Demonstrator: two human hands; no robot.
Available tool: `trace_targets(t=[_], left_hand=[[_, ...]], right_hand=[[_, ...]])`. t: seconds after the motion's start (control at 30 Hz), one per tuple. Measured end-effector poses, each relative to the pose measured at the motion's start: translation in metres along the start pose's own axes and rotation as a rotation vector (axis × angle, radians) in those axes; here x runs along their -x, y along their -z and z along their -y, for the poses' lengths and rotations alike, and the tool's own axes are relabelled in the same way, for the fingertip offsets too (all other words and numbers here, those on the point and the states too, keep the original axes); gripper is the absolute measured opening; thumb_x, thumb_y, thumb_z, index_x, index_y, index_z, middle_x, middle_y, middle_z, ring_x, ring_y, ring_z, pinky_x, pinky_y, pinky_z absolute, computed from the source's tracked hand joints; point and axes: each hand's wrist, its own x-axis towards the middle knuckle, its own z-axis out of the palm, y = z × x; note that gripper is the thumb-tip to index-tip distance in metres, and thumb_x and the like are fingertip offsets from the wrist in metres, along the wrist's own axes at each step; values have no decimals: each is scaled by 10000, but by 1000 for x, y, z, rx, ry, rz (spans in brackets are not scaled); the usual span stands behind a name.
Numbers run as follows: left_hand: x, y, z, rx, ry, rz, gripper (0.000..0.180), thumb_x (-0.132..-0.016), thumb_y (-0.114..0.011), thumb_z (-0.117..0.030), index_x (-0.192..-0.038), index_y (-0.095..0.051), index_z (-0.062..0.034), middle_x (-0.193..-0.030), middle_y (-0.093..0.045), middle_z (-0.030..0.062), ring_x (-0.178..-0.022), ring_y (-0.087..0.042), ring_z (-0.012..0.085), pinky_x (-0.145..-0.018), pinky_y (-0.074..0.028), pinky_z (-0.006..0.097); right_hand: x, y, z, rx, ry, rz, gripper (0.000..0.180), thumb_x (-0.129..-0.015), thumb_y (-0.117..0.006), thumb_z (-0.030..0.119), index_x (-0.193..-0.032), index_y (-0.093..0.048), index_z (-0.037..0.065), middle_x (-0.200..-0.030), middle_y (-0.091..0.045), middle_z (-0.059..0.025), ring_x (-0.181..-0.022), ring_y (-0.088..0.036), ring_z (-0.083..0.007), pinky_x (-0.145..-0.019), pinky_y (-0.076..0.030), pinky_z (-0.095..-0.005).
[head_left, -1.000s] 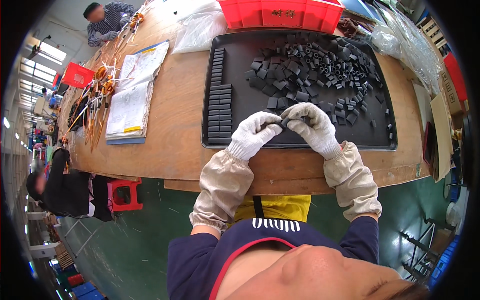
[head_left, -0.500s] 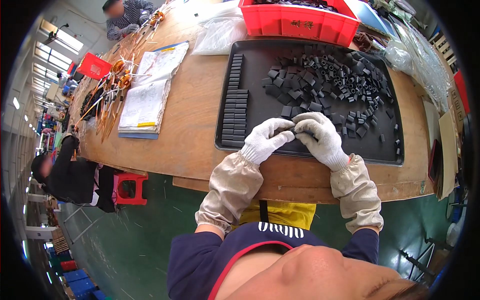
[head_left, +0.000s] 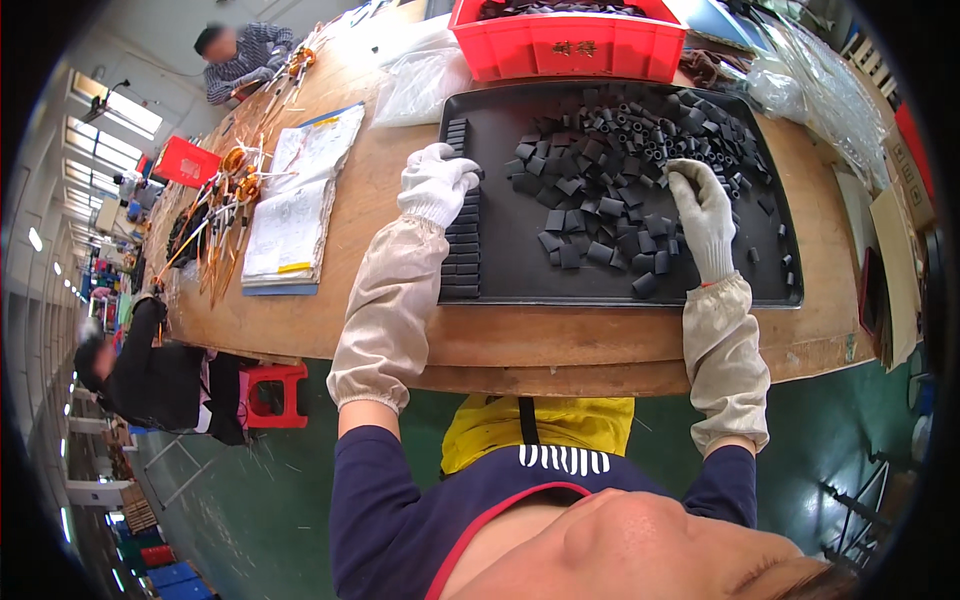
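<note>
A black tray [head_left: 610, 289] holds a heap of short black tube pieces [head_left: 600, 160], some standing on end and others lying flat. Along its left side, more tube pieces [head_left: 461, 262] lie side by side in a neat column. My left hand [head_left: 437, 184], in a white glove, is closed over the column's middle, its fingertips pinching a dark tube piece. My right hand [head_left: 706, 212], also gloved, reaches into the heap's right part. Its thumb and fingers are curled together at the loose pieces; whatever they grip is hidden.
Behind the tray stands a red bin [head_left: 568, 45] with dark pieces inside. Left of the tray lie papers [head_left: 295, 205], a clear plastic bag [head_left: 425, 85] and copper-coloured wired parts [head_left: 235, 170]. Bubble wrap [head_left: 830, 110] lies at the right. Two people sit at the left.
My hands have parted from a shared spot over the tray's front. The left moved left to the column; the right moved right and away into the heap. The view has shifted slightly.
</note>
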Motion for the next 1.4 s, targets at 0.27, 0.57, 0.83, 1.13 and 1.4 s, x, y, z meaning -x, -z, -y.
trace_targets(t=[0.27, 0.57, 0.83, 1.13, 1.4], left_hand=[[1, -26, 10, -351, -16, 24, 248, -832, -755, -301, -1078, -786, -295, -1410, -564, 124, -1224, -544, 353, -962, -491, 474], [14, 25, -73, -146, -322, -29, 403, -755, -750, -155, -1148, -665, -139, -1253, -589, 170, -1147, -578, 377, -901, -511, 493], [65, 21, -146, 120, -220, 228, 491, -845, -777, -272, -1295, -610, -170, -1071, -635, 121, -990, -639, 357, -788, -553, 478], [70, -13, -147, 482, -85, -107, 311, -880, -740, -113, -1177, -655, -140, -1046, -678, 123, -899, -698, 320, -745, -575, 408], [67, -9, -139, 1473, 545, 148, 189, -993, -694, -125, -1162, -654, -51, -1004, -683, 16, -857, -664, 88, -757, -580, 267]], right_hand=[[5, -1, 9, 22, 94, -36, 158, -981, -688, 97, -1116, -731, 28, -1010, -738, -70, -919, -666, -113, -836, -526, -275], [3, 35, 18, 702, 250, 293, 126, -875, -689, 157, -976, -728, 93, -991, -725, -168, -950, -693, -369, -826, -551, -452], [30, 25, 38, 944, 18, 535, 275, -878, -703, 267, -1058, -646, 66, -982, -712, -189, -939, -702, -400, -832, -550, -506], [33, -10, 40, 424, 327, 206, 244, -921, -680, 135, -1147, -671, 42, -979, -698, -150, -858, -713, -254, -758, -565, -356], [48, -29, 31, 172, 82, 606, 253, -975, -643, 177, -1185, -658, 39, -1016, -707, -118, -860, -702, -220, -816, -558, -346]])
